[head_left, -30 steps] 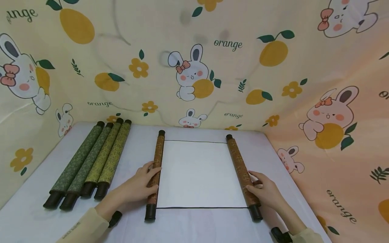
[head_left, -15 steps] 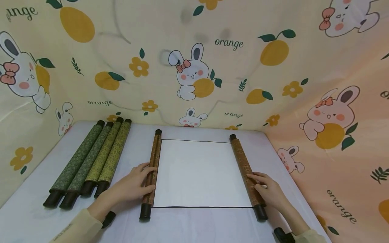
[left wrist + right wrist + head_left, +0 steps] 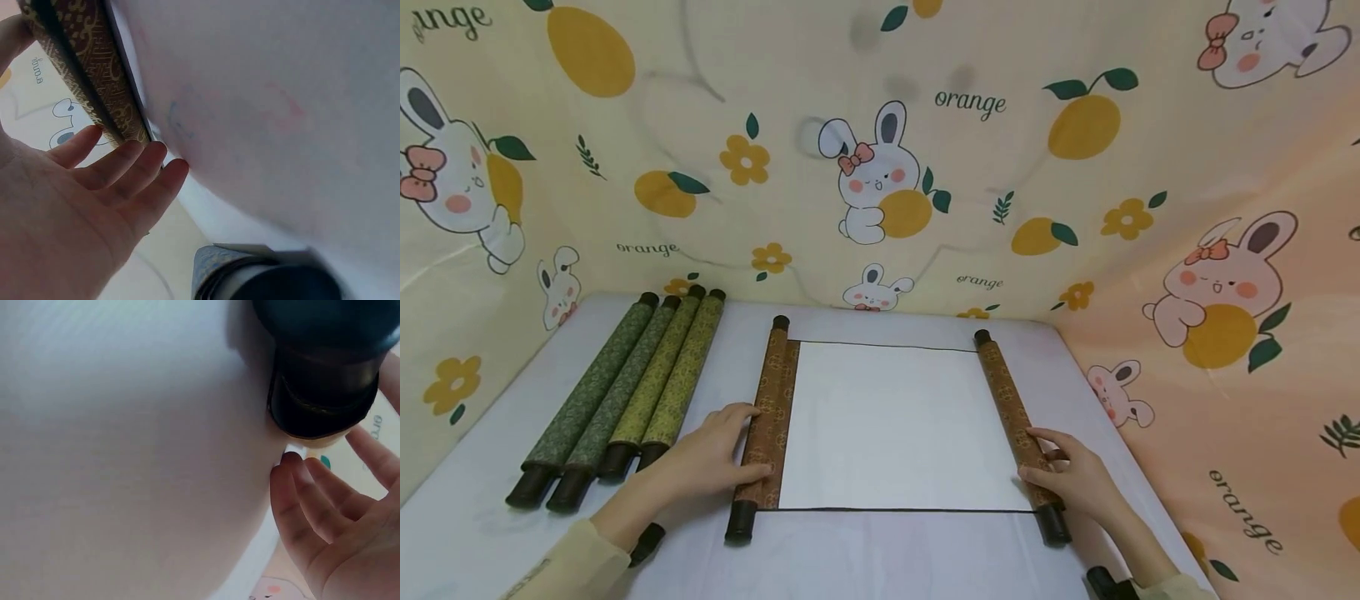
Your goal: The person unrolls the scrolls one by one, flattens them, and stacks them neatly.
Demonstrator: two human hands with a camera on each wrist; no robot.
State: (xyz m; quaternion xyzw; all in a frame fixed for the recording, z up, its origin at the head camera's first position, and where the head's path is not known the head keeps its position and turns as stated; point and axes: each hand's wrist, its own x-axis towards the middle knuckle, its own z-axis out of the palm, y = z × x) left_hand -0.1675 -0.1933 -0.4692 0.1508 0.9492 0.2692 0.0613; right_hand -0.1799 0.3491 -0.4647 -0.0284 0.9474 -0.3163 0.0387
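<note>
A hanging scroll with brown patterned backing lies partly unrolled, its blank white sheet [image 3: 895, 425] between two rolled ends. My left hand [image 3: 700, 450] touches the outer side of the left roll [image 3: 767, 400], fingers nearly straight and thumb across its top. A flat brown border [image 3: 782, 433] shows beside that roll. My right hand [image 3: 1078, 475] holds the right roll [image 3: 1006, 387] near its lower end, thumb over it and fingers along its outer side. In the right wrist view the dark end knob [image 3: 331, 369] hides part of that hold.
At the left lie two green rolled scrolls [image 3: 587, 383] and two yellow-green ones [image 3: 685, 367], side by side, black knobs towards me. A white cloth [image 3: 880, 558] covers the table, and a printed curtain [image 3: 865, 67] stands behind and at both sides.
The left roll has moved left with my left hand, and the right roll a little right with my right hand. More white sheet shows, and the brown border at the left has come out flat.
</note>
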